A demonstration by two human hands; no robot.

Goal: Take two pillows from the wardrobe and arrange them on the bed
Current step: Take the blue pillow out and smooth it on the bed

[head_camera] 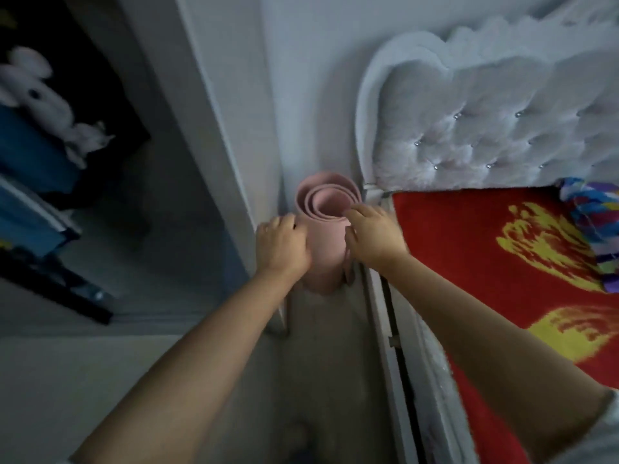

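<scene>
I have both hands on a rolled pink mat [326, 236] standing upright in the narrow gap between the wall and the bed [385, 329]. My left hand [283, 244] grips its left side, and my right hand [373, 234] wraps its upper right edge, fingertips on the rim. The bed carries a red and yellow blanket [485, 262] below a tufted white headboard [485, 122]. At the left, the open wardrobe [100, 202] shows a white plush toy [50, 102]; I cannot make out any pillows in it.
</scene>
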